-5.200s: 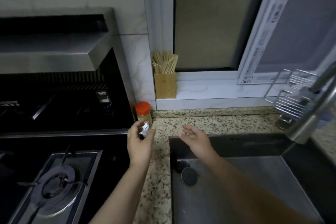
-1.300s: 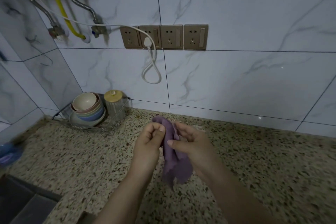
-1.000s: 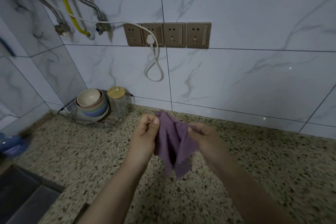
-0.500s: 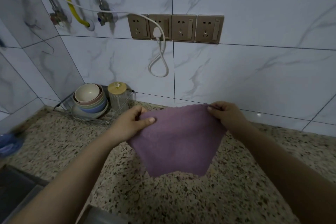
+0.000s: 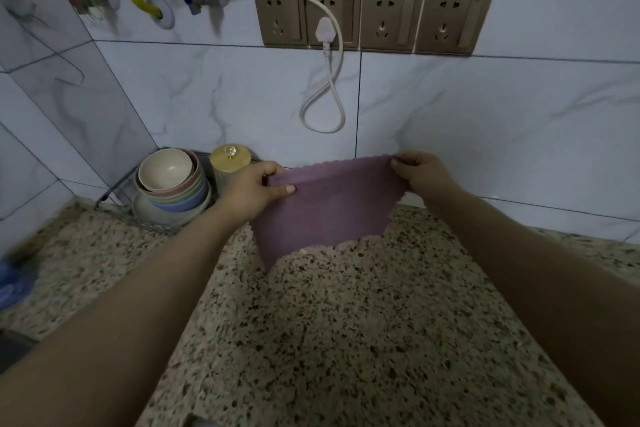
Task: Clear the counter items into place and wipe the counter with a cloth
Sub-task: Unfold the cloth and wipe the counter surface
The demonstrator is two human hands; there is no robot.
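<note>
**Cloth spread, wiping yet to begin**

I hold the purple cloth [image 5: 322,208] stretched out at 12 o'clock above the speckled worktop [image 5: 346,322], my left hand [image 5: 254,189] pinching one top corner and my right hand [image 5: 420,175] the other. Its lower edge just reaches the stone. Stacked bowls [image 5: 169,184] and a lidded jar [image 5: 230,163] sit racked at 10 o'clock. By my reckoning, clearing here looks finished; the wipe remains.

Four wall sockets [image 5: 372,18] (one plugged), one purple cloth [image 5: 325,211], one lidded jar [image 5: 230,166], two hands.
</note>
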